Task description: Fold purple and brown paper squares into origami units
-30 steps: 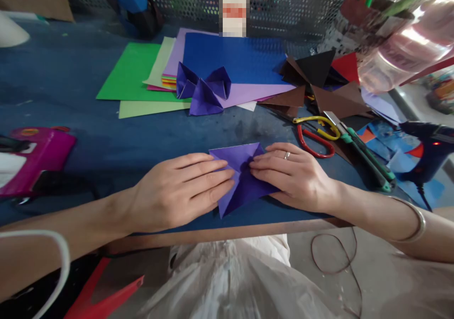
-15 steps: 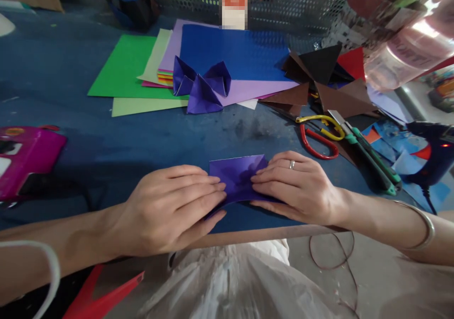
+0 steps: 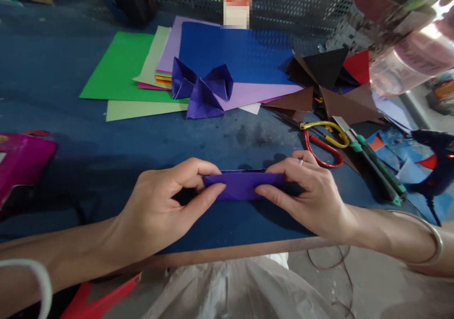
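One folded purple ppr (image 3: 241,186) btwn hands (image 3: 159,208)

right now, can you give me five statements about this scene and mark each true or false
1. The left hand and right hand both hold the purple paper. True.
2. The ring is on the left hand. False: the ring is on the right hand.
3. The blue sheet lies over the lilac sheet. True.
4. The cutter has a red handle. False: the cutter's handle is green and black.
5. The dark glue gun shows a red light. True.
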`<state>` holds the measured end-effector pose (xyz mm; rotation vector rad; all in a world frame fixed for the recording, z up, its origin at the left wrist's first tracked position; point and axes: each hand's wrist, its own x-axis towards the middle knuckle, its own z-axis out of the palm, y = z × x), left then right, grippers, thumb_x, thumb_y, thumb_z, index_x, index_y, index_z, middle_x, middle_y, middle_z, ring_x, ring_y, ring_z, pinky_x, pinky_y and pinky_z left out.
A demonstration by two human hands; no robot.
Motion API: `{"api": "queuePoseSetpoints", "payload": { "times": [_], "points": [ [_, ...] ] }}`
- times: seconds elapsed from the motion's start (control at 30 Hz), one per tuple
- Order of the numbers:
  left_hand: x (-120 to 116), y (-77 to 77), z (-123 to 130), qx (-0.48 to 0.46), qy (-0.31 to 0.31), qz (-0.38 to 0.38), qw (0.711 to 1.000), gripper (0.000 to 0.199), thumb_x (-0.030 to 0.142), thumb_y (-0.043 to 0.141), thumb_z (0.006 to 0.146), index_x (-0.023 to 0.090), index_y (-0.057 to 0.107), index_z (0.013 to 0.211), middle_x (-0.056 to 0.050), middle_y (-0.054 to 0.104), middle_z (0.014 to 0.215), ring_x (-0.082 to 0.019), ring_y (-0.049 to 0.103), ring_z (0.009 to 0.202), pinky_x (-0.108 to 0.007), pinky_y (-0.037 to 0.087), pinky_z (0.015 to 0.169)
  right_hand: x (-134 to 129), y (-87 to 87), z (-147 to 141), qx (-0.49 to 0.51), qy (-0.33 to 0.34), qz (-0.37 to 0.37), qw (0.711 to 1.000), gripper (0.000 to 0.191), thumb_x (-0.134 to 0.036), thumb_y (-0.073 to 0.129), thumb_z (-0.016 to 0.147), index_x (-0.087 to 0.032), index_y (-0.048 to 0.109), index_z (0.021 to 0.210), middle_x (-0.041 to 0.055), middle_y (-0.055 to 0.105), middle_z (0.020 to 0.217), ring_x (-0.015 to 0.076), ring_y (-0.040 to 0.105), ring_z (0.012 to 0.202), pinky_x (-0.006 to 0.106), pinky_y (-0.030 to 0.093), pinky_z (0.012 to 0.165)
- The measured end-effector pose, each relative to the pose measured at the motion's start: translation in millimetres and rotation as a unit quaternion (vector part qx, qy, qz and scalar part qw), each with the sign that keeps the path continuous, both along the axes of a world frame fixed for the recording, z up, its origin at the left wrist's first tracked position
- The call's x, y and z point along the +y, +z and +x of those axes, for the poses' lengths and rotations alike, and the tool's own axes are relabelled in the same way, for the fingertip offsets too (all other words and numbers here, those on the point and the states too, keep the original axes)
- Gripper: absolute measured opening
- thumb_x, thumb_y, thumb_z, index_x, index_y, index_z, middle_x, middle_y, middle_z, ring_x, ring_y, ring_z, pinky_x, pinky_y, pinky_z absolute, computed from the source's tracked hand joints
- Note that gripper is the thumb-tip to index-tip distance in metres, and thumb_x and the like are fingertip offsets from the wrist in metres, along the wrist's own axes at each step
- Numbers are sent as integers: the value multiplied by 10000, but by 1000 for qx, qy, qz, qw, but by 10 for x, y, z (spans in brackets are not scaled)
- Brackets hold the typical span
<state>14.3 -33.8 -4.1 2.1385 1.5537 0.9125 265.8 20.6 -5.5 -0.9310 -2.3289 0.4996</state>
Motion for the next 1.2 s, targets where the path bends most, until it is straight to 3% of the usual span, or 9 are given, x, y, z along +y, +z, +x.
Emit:
{"api": "queuePoseSetpoints", "payload": {
  "times": [0.13,0.23,0.37,0.5,0.8,0.9,1.0,1.1,1.2],
  "points": [
    [40,-53,12,39,16,40,998,89,287,611,980,244,621,1058,101,588,608,-88,605,539,-219,479,566,33,4,-34,-27,-23,-23,999,169,-349,739,928,-189,692,955,-61,637,647,126,606,626,349,413,776],
    [44,-89,-7,142,-18,122,982,26,202,616,962,219,630,976,50,615,669,-140,612,593,-309,502,651,40,-4,-48,-44,-21,-25,999,137,-304,728,930,-195,702,1009,-73,600,629,124,599,623,358,413,807],
    [9,-110,-33,186,-105,197,957,217,82,617,923,179,665,1111,-61,719,998,-232,694,954,-375,558,895,37,-9,-50,-59,-8,-28,998,131,-282,698,942,-198,694,1043,-53,650,681,134,613,658,372,414,828],
    [-17,-115,-34,134,-138,135,972,420,92,605,951,109,552,1368,-142,643,1333,-251,612,1258,-374,495,1114,39,6,-40,-54,11,-35,998,108,-271,677,958,-210,666,1047,-21,742,823,143,632,716,369,432,832],
    [57,-138,-23,76,-76,48,993,372,229,580,1003,169,515,1364,-87,672,1247,-221,645,1159,-375,524,1043,37,5,-37,-101,-5,-6,995,297,-364,626,978,-160,654,1192,149,646,1220,306,575,1136,491,448,943],
    [76,-119,-19,73,-79,47,993,332,240,566,1007,188,527,1333,-76,685,1216,-220,656,1126,-384,536,1013,36,1,-33,-85,11,-10,996,181,-324,629,971,-164,635,1056,142,652,1185,295,581,1126,488,444,944],
    [75,-82,-11,21,-75,6,997,384,307,584,1000,210,504,1362,-71,698,1203,-213,683,1082,-380,569,976,39,-4,-23,-34,42,-10,998,77,-255,620,978,-196,580,1006,82,700,1028,227,642,981,436,460,894],
    [69,-59,-1,-59,-72,-48,995,482,346,655,956,241,496,1399,-69,692,1242,-200,700,1057,-349,597,933,43,-10,-12,17,95,36,995,60,-200,626,982,-220,569,982,10,733,878,186,686,869,423,443,891],
    [79,-52,7,-98,-89,-79,988,440,346,707,919,260,575,1330,-34,721,1191,-173,718,1003,-296,609,886,42,-10,-8,45,120,82,988,84,-167,652,968,-223,590,972,3,764,879,195,714,911,426,438,893]
  ]
}}
